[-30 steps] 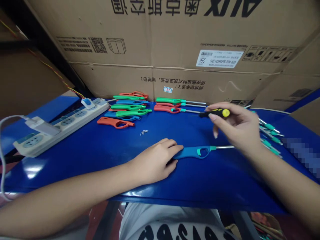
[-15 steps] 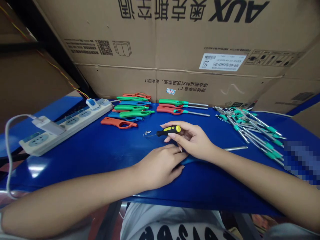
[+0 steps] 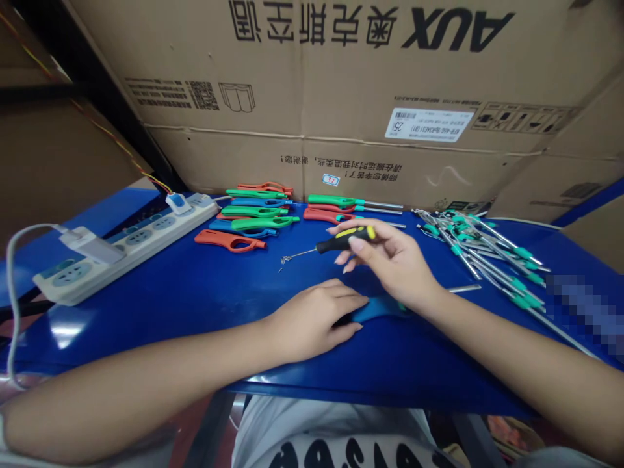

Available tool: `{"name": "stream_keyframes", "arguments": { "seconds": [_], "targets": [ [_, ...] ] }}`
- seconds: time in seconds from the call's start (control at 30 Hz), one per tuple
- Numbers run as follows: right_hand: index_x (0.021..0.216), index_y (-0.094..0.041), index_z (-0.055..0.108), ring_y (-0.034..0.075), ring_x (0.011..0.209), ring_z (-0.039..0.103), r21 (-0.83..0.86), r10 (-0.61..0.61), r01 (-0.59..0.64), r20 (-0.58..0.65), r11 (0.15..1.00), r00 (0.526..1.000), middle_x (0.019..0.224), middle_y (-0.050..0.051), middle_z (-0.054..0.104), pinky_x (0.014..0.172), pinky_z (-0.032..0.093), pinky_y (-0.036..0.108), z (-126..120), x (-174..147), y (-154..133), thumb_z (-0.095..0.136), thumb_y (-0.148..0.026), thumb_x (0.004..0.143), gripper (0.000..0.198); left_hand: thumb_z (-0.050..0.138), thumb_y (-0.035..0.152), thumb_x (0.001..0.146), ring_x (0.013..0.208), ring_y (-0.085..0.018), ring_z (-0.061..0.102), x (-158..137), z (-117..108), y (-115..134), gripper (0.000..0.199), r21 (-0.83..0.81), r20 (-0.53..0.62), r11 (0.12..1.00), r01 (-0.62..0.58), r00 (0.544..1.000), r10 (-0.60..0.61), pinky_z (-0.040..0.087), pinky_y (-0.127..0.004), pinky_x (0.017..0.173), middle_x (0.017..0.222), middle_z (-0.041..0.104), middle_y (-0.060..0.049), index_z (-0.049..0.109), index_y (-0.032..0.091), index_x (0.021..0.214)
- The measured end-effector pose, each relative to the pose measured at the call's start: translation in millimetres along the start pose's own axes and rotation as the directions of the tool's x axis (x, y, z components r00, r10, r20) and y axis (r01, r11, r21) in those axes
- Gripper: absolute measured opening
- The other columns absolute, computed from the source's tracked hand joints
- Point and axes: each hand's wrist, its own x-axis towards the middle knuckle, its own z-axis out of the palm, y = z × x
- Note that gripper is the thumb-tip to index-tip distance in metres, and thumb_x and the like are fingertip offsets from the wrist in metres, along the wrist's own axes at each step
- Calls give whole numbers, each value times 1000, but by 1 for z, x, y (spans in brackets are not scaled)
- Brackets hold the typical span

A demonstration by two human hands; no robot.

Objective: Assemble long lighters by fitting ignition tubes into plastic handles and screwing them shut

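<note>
My right hand (image 3: 390, 260) is closed round a screwdriver (image 3: 346, 239) with a black and yellow handle. Its thin shaft points left, and small screws (image 3: 283, 260) cluster at the tip; I cannot tell whether they cling to it or lie on the table. My left hand (image 3: 319, 320) rests on the table, fingers closed on the near end of a blue lighter (image 3: 380, 308). The lighter's handle is partly under my fingers, and its middle is hidden behind my right wrist. A metal tube (image 3: 465, 288) sticks out beyond that wrist.
Orange, green and blue lighter handles (image 3: 229, 240) lie at the back left. Lighters with metal tubes (image 3: 334, 200) lie behind my right hand. A heap of tubes with green parts (image 3: 487, 253) sits right. A power strip (image 3: 131, 244) runs along the left; a cardboard box (image 3: 302, 97) stands behind.
My right hand has lifted and moved slightly right with the screwdriver, uncovering more of the blue lighter. The screws are now bunched at the screwdriver's tip. My left hand has stayed nearly in place.
</note>
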Motion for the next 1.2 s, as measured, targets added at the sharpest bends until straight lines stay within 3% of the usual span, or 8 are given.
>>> {"name": "stream_keyframes", "arguments": {
  "seconds": [0.2, 0.33, 0.5, 0.6, 0.9, 1.2],
  "targets": [
    [96, -23, 61, 11, 61, 63, 107, -16, 54, -330, 993, 944, 95, 3, 68, 43, 52, 22, -30, -8, -10, 61, -47, 95, 24, 77, 33, 86, 111, -22, 66, 7, 10, -12, 45, -175, -120, 984, -24, 993, 3, 52, -38, 101, 120, 74, -10, 67, 17, 127],
    [91, -23, 58, 10, 51, 55, 83, -24, 64, -418, 995, 908, 89, 1, 64, 36, 44, 21, -45, -10, -4, 59, -50, 95, 27, 81, 33, 82, 112, -24, 67, 8, 9, -10, 47, -251, -207, 966, 55, 972, -109, 53, -41, 101, 118, 75, -9, 69, 20, 126],
    [86, -23, 56, 9, 45, 50, 126, 12, 53, -462, 991, 887, 84, 2, 64, 32, 39, 23, -47, -9, -3, 61, -54, 92, 32, 80, 33, 83, 100, -22, 73, 8, 4, -8, 42, -439, -336, 883, 167, 881, -334, 57, -37, 92, 110, 77, -8, 71, 18, 121],
    [84, -23, 56, 9, 43, 49, 173, 54, 32, -470, 984, 881, 81, 1, 64, 31, 38, 24, -46, -9, -4, 64, -56, 90, 34, 79, 33, 83, 94, -20, 73, 9, 1, -8, 37, -466, -375, 866, 183, 845, -381, 58, -35, 87, 105, 78, -6, 73, 20, 118],
    [83, -22, 55, 9, 42, 50, 184, 76, 6, -437, 983, 896, 79, 0, 63, 31, 41, 23, -43, -10, -4, 64, -52, 89, 32, 76, 24, 87, 84, -17, 72, 9, -5, -4, 6, -372, -414, 920, 119, 867, -280, 56, -29, 79, 90, 79, -2, 79, 21, 91],
    [83, -22, 53, 7, 39, 46, 131, 26, 31, -413, 991, 910, 77, -1, 62, 31, 39, 22, -45, -10, -3, 60, -50, 92, 31, 76, 20, 87, 81, -16, 71, 9, -5, -3, 4, -342, -427, 936, 82, 874, -232, 56, -29, 79, 88, 80, -2, 80, 20, 88]
  ]
}}
